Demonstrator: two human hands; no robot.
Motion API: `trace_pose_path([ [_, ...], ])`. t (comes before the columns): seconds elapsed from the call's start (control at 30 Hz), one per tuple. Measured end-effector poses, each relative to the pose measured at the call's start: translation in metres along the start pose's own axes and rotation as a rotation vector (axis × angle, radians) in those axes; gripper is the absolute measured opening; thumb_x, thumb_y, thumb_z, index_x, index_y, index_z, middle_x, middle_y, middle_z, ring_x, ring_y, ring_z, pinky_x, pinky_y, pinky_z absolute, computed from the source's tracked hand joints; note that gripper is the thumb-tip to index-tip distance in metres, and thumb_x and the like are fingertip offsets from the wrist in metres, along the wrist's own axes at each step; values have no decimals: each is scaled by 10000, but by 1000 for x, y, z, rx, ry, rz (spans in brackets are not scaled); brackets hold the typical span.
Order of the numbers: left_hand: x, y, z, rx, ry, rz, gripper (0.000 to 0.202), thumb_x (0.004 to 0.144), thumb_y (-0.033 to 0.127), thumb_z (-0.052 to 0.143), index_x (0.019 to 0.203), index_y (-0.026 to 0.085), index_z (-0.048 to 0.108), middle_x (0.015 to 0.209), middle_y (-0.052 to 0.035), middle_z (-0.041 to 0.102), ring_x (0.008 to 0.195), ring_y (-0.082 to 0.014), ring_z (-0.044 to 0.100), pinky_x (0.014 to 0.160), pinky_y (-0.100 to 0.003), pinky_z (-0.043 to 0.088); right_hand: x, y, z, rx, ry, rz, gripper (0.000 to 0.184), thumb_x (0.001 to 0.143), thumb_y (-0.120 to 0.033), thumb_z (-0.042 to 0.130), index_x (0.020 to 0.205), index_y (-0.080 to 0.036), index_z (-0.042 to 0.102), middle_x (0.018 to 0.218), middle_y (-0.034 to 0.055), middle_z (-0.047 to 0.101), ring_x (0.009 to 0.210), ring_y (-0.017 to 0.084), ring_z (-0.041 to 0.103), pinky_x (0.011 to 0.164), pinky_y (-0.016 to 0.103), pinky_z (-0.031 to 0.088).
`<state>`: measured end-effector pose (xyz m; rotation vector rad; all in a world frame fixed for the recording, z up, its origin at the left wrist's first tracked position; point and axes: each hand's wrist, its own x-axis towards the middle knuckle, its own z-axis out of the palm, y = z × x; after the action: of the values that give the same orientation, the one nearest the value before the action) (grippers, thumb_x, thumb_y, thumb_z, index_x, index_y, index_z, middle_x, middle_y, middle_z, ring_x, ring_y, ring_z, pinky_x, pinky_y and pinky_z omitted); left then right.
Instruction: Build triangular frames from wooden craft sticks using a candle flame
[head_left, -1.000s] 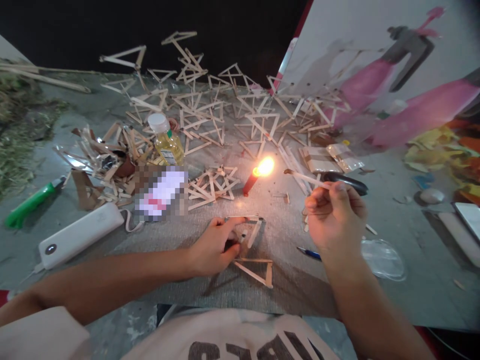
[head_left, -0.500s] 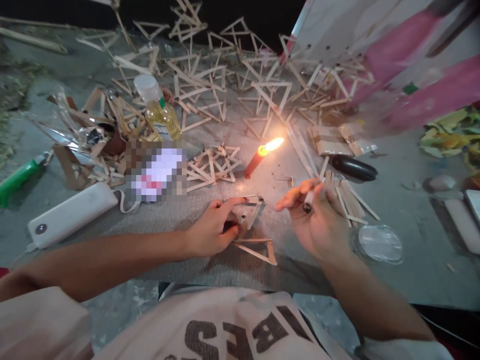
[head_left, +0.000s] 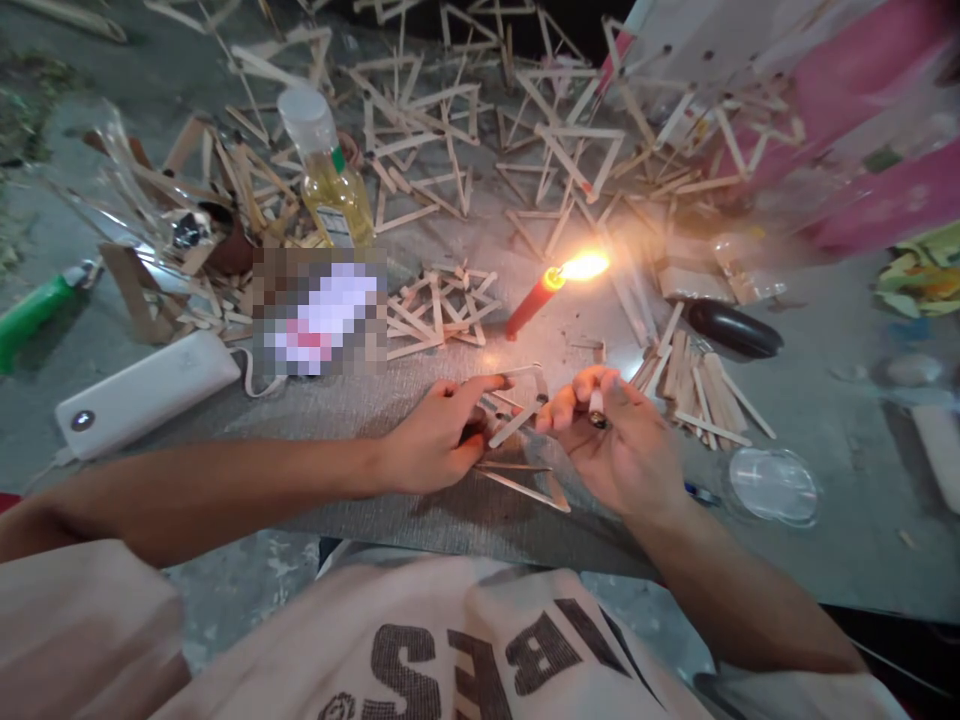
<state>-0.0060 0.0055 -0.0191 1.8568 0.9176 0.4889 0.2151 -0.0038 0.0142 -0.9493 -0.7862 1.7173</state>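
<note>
My left hand [head_left: 431, 440] is curled around one side of a small triangle of flat wooden sticks [head_left: 516, 424], its index finger along the upper stick. Close by on the right, my right hand [head_left: 619, 435] holds a small white tube [head_left: 597, 404] with a dark end between thumb and fingers. Its fingertips are at the triangle's right corner; whether they touch it I cannot tell. Below lies another stick triangle [head_left: 529, 487] on the table [head_left: 337, 520]. Beyond my hands a lit red candle [head_left: 531, 305] leans, its flame blown to the right.
Stick triangles [head_left: 439, 310] are heaped behind the candle and across the back. At left are a yellow liquid bottle [head_left: 337, 200], a blurred phone [head_left: 326, 320], a white power bank [head_left: 150, 395] and a green-handled tool [head_left: 41, 315]. Loose sticks [head_left: 694, 385], a dark oval case [head_left: 735, 330] and a clear lid [head_left: 774, 485] lie right.
The triangle in my left hand is raised and turned. My right hand has come left, closer to it. The whole view has shifted slightly.
</note>
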Motion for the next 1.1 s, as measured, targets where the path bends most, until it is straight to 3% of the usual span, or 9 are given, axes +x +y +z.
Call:
trace_pose_path([
  [0.3, 0, 6, -1, -136, 13, -76, 614, 888, 152, 606, 1465, 154, 397, 688, 74, 599, 723, -170, 637, 968, -415, 446, 1, 7, 0, -4, 104, -67, 295, 888, -487, 776, 789, -226, 681, 640, -24, 692, 661, 144, 716, 730, 263, 629],
  [0.5, 1, 4, 1, -236, -6, -73, 587, 884, 120, 596, 1449, 156, 439, 765, 30, 671, 734, -161, 643, 900, -384, 476, 2, 14, 0, -20, 171, -157, 245, 916, -439, 748, 797, -234, 687, 631, -36, 679, 620, 122, 696, 676, 240, 620],
  [0.63, 2, 1, 0, -159, -18, -3, 480, 898, 113, 589, 1374, 154, 542, 702, 44, 673, 673, -141, 631, 882, -366, 483, 0, 18, 2, -10, 204, -174, 213, 940, -434, 713, 836, -250, 684, 656, -28, 726, 690, 151, 745, 753, 293, 650],
  [0.8, 1, 2, 0, -200, -15, 30, 495, 918, 92, 510, 1411, 131, 511, 732, 16, 708, 688, -148, 678, 760, -307, 509, -6, 19, 7, 20, 207, -166, 203, 971, -387, 652, 815, -262, 683, 685, -28, 754, 738, 171, 767, 834, 354, 657],
  [0.97, 0, 2, 1, -138, -6, 56, 499, 929, 88, 503, 1423, 153, 489, 753, 22, 724, 709, -146, 690, 792, -322, 509, -8, 19, 9, 75, 175, -154, 221, 1000, -351, 601, 821, -257, 689, 708, -18, 770, 771, 164, 782, 856, 339, 653],
  [1.1, 0, 0, 1, -32, 17, 123, 506, 925, 78, 489, 1424, 162, 497, 748, 30, 716, 708, -155, 676, 906, -382, 479, -7, 21, 8, 69, 149, -151, 199, 986, -387, 647, 840, -256, 676, 728, -29, 767, 780, 156, 787, 882, 334, 648],
])
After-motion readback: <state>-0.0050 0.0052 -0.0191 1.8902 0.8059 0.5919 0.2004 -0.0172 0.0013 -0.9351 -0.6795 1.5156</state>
